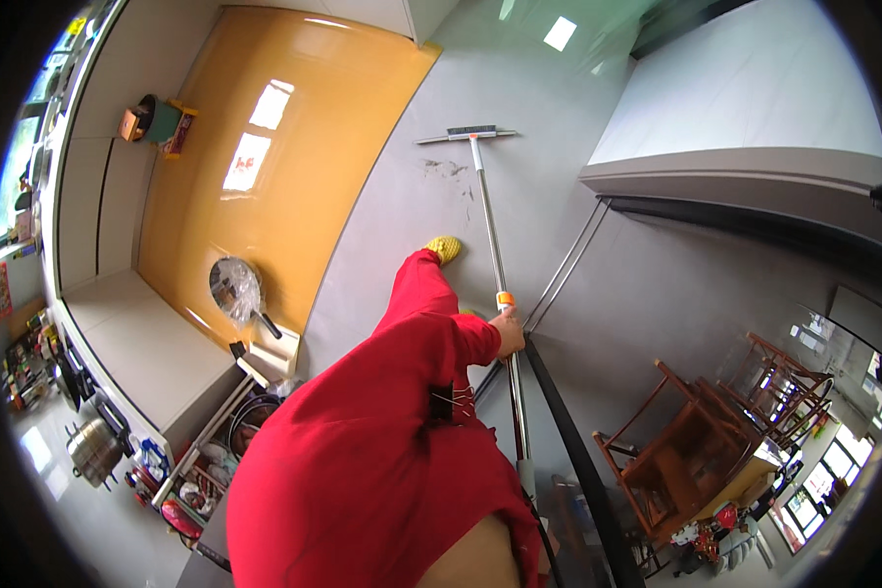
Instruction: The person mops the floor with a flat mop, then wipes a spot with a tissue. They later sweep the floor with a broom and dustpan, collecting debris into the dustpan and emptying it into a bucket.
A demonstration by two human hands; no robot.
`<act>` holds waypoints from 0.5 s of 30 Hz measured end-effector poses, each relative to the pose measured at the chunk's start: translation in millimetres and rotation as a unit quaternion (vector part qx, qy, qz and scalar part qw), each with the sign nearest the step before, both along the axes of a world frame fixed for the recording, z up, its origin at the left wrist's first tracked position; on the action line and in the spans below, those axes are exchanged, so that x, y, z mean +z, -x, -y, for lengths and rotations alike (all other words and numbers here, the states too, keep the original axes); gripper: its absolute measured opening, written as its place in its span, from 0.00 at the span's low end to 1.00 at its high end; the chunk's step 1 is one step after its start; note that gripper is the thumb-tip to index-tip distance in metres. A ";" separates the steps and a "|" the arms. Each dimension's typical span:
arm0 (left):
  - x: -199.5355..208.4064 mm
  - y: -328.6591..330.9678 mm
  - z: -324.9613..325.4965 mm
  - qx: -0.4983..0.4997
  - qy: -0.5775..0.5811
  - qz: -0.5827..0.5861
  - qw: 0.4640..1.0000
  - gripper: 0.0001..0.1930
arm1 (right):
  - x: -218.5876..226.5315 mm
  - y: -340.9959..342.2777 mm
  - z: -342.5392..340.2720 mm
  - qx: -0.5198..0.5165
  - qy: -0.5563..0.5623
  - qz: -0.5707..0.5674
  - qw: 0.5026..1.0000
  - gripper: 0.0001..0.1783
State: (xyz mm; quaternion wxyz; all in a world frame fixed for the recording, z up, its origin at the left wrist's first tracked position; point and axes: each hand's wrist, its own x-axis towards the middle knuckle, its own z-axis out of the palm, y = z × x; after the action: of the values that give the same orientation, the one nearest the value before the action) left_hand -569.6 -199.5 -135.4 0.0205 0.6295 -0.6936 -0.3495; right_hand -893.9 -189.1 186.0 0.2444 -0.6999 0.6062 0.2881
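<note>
My left hand (509,332), at the end of a red sleeve, is closed round the pole of a long-handled floor squeegee (490,218), just below its orange collar. The pole is silver and slants away from me. Its wide, flat head (473,132) lies on the grey floor, with a dark bristled strip along its top. Dark smears of dirt (447,169) mark the floor on the near side of the head. Fingers of my right hand do not show; a patch of bare skin at the lower edge cannot be told apart further.
A yellow shoe (444,249) of mine stands left of the pole. Glossy orange cabinet fronts (294,118) line the left, with a plastic-wrapped pan (235,289) by them. A white-topped counter (745,88) rises at right. Wooden chairs (681,446) stand at lower right.
</note>
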 end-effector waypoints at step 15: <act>-9.9 -44.8 39.0 0.036 0.046 0.140 0.988 0.05 | -74.7 -41.4 11.2 -0.039 0.023 0.136 0.990 0.18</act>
State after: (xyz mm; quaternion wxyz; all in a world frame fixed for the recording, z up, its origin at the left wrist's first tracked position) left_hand -524.9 -238.5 -145.3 -0.0354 0.6952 -0.6818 -0.2249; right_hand -852.5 -200.3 111.3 0.3194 -0.7137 0.6008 0.1661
